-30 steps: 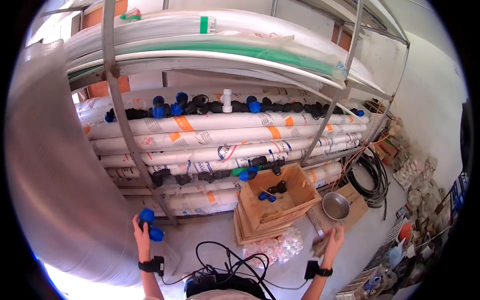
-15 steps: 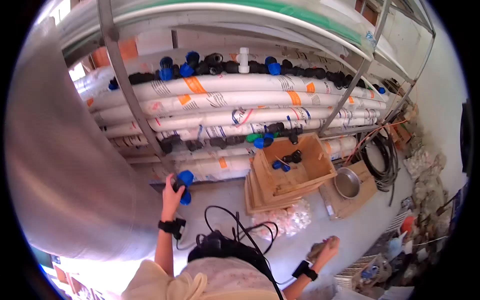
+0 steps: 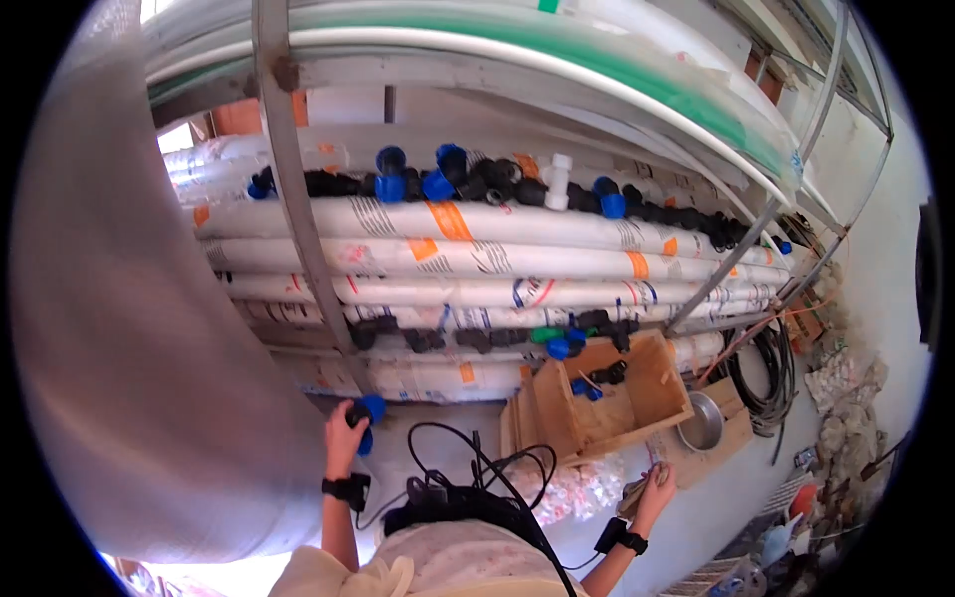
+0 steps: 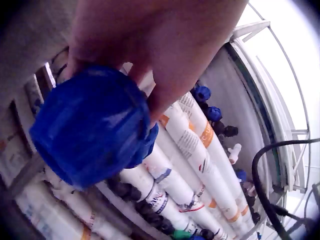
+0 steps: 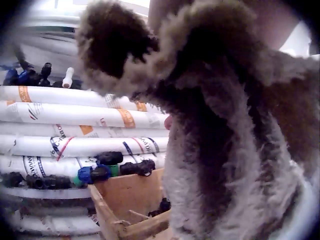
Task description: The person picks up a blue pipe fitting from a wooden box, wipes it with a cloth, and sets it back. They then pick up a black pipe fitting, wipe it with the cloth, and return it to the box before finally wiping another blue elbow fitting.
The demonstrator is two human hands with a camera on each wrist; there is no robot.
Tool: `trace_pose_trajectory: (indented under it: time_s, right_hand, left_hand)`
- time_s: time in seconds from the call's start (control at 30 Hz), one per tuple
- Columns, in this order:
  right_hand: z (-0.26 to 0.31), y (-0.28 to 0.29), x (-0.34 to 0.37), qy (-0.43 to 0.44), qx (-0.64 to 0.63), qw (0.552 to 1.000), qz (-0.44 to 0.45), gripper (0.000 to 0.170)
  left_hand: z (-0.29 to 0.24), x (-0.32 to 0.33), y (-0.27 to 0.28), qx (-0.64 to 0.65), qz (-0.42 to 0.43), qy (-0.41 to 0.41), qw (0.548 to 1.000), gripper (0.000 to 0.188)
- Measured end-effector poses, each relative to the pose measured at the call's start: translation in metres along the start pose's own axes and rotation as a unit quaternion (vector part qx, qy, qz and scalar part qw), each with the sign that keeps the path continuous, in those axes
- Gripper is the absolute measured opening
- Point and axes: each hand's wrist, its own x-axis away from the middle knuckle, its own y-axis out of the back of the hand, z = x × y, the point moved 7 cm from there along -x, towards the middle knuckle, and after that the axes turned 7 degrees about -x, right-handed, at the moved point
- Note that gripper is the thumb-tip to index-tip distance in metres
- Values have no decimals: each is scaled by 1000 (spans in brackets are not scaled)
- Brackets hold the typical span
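Note:
In the head view my left hand point(image 3: 343, 445) grips a pipe fitting point(image 3: 373, 406) with blue caps and a black body, close to the foot of a rack post. One large blue cap point(image 4: 92, 127) fills the front of the left wrist view, and the fingers reach behind it. My right hand point(image 3: 657, 492) holds a fuzzy brown-grey cloth point(image 3: 633, 499), low beside the wooden box. In the right wrist view the bunched cloth point(image 5: 215, 140) hides most of that hand.
White wrapped pipes point(image 3: 477, 257) lie stacked on a metal rack point(image 3: 284, 169), with rows of black and blue fittings point(image 3: 391, 186) along them. A wooden box point(image 3: 627, 428) contains several fittings. A metal bowl point(image 3: 702, 422) rests on cardboard. A large grey roll point(image 3: 149, 348) stands at left.
The head view has shifted. My left hand has moved right with the fitting, nearer the rack post's foot. My right hand still holds the cloth, now slightly farther from the bowl.

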Motion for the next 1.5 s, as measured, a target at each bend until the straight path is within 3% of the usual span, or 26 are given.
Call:
trace_pose_trajectory:
  time_s: [0.27, 0.37, 0.47, 0.57, 0.7, 0.83, 1.03, 1.17, 1.3, 1.5]
  right_hand:
    - [28, -82, 3, 21, 24, 996, 81, 14]
    - [1, -91, -1, 37, 75, 993, 80, 18]
    - [-3, -92, -3, 0, 44, 996, 81, 21]
    - [-23, -88, -7, 19, 52, 996, 72, 22]
    - [-9, -79, -11, -3, 26, 996, 86, 15]
    - [7, -67, -18, -2, -33, 997, 66, 14]
    - [-24, -29, -23, -37, -59, 997, 28, 13]
    - [-29, -1, -23, -57, -21, 997, 41, 10]
    - [-40, 15, -31, -53, 4, 998, 21, 11]
    - [-46, 19, -36, -33, -14, 999, 23, 13]
  left_hand:
    - [21, -8, 15, -69, 15, 10, 997, 39]
    - [9, -8, 15, -108, 31, 12, 994, 39]
    - [1, -9, 7, -122, 34, 5, 992, 39]
    - [-5, -9, -2, -119, 39, 3, 992, 39]
    - [-15, -6, -13, -116, 34, 21, 992, 39]
    - [-37, -13, -6, -102, -12, 22, 994, 37]
    - [-61, -48, 4, -87, -70, 7, 994, 35]
    - [-116, -84, 29, -40, -153, -87, 984, 32]
    - [-143, -123, 47, 52, -193, -81, 976, 30]
    - [-189, -156, 76, 91, -252, -76, 960, 29]
